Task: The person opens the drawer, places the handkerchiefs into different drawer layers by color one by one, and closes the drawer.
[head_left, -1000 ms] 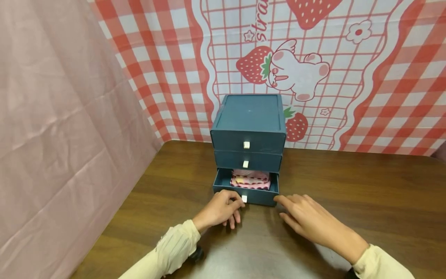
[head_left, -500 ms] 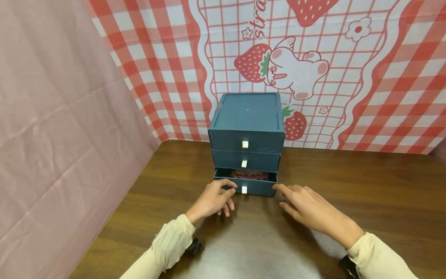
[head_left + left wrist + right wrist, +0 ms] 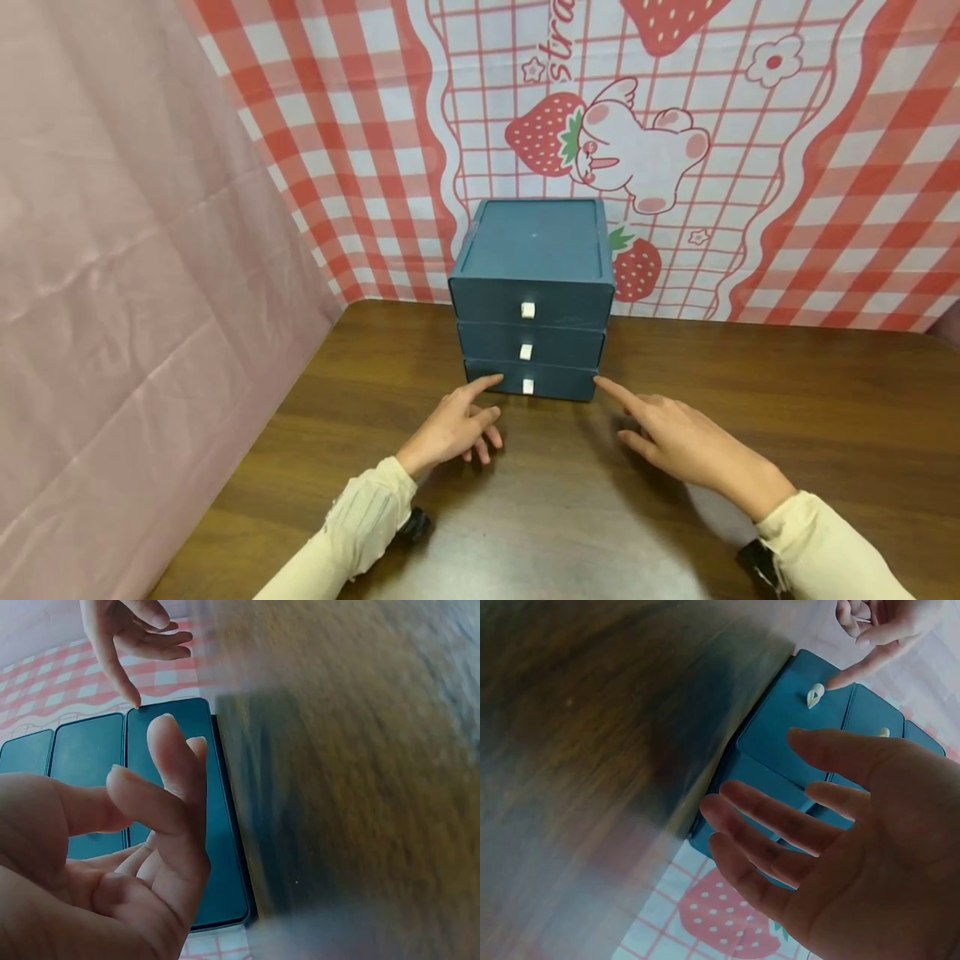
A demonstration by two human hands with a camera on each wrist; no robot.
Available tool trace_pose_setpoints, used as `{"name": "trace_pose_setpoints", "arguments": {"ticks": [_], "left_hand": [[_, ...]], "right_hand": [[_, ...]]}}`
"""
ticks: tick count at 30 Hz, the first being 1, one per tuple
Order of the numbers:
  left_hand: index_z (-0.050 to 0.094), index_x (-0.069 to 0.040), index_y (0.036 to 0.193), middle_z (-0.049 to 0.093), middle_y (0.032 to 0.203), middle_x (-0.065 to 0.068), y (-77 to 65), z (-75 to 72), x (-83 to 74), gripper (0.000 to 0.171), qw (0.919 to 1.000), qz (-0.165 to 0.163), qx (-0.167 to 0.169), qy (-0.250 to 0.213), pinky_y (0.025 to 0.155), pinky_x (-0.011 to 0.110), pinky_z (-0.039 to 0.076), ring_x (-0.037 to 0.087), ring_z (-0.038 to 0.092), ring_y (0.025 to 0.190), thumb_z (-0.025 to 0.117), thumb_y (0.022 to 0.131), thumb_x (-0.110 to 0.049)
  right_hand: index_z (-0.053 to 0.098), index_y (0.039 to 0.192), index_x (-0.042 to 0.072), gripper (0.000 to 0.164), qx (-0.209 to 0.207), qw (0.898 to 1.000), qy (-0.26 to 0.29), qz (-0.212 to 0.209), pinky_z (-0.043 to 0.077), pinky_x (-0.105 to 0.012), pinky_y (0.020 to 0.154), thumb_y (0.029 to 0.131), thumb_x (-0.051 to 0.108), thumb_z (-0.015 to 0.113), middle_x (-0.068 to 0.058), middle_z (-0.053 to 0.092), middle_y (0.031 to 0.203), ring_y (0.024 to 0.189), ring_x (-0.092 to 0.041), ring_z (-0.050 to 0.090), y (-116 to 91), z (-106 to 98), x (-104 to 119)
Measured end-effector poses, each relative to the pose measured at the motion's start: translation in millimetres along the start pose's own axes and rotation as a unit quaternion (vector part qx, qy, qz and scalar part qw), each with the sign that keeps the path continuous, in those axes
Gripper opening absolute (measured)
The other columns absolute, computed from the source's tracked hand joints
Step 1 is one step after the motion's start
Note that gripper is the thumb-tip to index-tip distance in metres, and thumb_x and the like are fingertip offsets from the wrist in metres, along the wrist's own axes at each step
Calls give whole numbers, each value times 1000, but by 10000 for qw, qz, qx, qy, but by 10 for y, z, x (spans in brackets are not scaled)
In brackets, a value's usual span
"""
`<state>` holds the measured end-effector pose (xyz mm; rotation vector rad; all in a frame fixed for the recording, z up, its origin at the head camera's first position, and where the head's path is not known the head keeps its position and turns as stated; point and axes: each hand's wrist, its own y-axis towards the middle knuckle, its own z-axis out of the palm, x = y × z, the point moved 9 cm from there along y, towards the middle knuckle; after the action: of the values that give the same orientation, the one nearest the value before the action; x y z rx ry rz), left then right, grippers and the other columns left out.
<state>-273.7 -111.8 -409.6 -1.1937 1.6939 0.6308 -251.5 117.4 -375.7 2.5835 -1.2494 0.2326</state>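
A dark teal cabinet [image 3: 536, 242] with three stacked drawers stands at the back of the table. Its bottom drawer [image 3: 562, 383] is flush with the two above, and whatever lies inside is hidden. With its index finger stretched out, my left hand [image 3: 453, 425] touches the bottom drawer's front, left of the white pull tab [image 3: 528, 387]. My right hand [image 3: 678, 437] has its index fingertip at the right edge of that drawer. In the right wrist view the right hand [image 3: 840, 825] shows spread fingers holding nothing. The left hand [image 3: 135, 847] holds nothing either.
The brown wooden table [image 3: 525, 517] stretches out in front of the cabinet and to both sides. Behind it hangs a red checked strawberry cloth [image 3: 360, 150]. A pink curtain [image 3: 150, 292] closes off the left side.
The bottom drawer, open earlier with folded pink cloth visible inside, has slid back into the cabinet. Both hands moved forward with it, and their index fingers are straighter now.
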Motion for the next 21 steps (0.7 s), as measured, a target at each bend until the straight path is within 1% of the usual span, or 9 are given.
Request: {"name": "trace_pose_setpoints", "arguments": {"ticks": [4, 5, 11, 13, 16, 18, 19, 20, 21], "left_hand": [[33, -16, 155, 71, 76, 16, 8, 27, 2, 53, 9999, 16, 101, -25, 41, 33, 49, 34, 67, 55, 49, 104, -11], [33, -16, 155, 71, 77, 16, 15, 28, 0, 53, 9999, 24, 115, -30, 41, 32, 49, 35, 67, 55, 49, 104, -11], [33, -15, 155, 72, 78, 15, 37, -3, -18, 53, 9998, 103, 154, 111, 42, 33, 50, 34, 68, 56, 49, 105, -12], [35, -13, 153, 71, 78, 14, 15, -2, -37, 51, 9994, 153, 66, 308, 43, 34, 51, 31, 68, 56, 50, 105, -12], [44, -10, 148, 71, 78, 11, -58, 38, -155, 45, 9939, 449, -186, 992, 46, 31, 51, 23, 66, 54, 53, 103, -12], [51, -9, 140, 71, 78, 7, -129, 93, -319, 39, 9806, 915, -440, 1679, 49, 27, 51, 15, 65, 56, 56, 102, -14], [54, -9, 137, 70, 78, 4, -170, 134, -415, 36, 9692, 1203, -568, 2073, 50, 25, 50, 12, 63, 57, 57, 102, -15], [56, -9, 135, 69, 78, 2, -217, 182, -512, 35, 9534, 1516, -705, 2512, 52, 25, 50, 10, 62, 59, 59, 101, -17], [58, -9, 132, 69, 81, 1, -265, 231, -604, 33, 9329, 1839, -871, 2971, 54, 25, 51, 9, 62, 63, 60, 100, -19]], "right_hand": [[33, 154, 11, 74, 96, 9999, 45, 30, 55, -38, 66, 91, 13, 72, -11, 70, 101, 85, -21, 66, -24, 2, -28], [32, 155, 12, 75, 143, 9999, 70, 46, 53, -35, 64, 92, 13, 72, -8, 69, 98, 80, -17, 65, -25, 7, -39], [29, 157, 16, 78, 258, 9996, 139, 37, 50, -31, 62, 92, 15, 72, -2, 67, 96, 76, -9, 59, -15, 51, -63], [28, 157, 16, 78, 264, 9996, 112, 26, 50, -31, 63, 92, 15, 72, -3, 67, 97, 78, -10, 60, -11, 86, -54], [30, 156, 15, 77, 151, 9999, 78, -24, 53, -34, 65, 92, 14, 72, -8, 69, 101, 81, -15, 64, 8, 106, -32], [34, 154, 13, 73, -51, 10000, 44, -63, 56, -38, 69, 92, 14, 72, -11, 70, 104, 86, -20, 68, 28, 69, -17], [37, 152, 12, 71, -167, 9998, 17, -78, 57, -40, 71, 91, 14, 72, -13, 71, 104, 88, -22, 69, 34, 41, -12], [40, 150, 10, 68, -286, 9995, -19, -101, 57, -42, 73, 91, 14, 73, -14, 71, 105, 91, -24, 69, 38, 9, -5], [43, 148, 9, 65, -371, 9992, -44, -109, 58, -44, 75, 91, 14, 73, -15, 71, 106, 93, -26, 70, 40, -19, 1]]}}
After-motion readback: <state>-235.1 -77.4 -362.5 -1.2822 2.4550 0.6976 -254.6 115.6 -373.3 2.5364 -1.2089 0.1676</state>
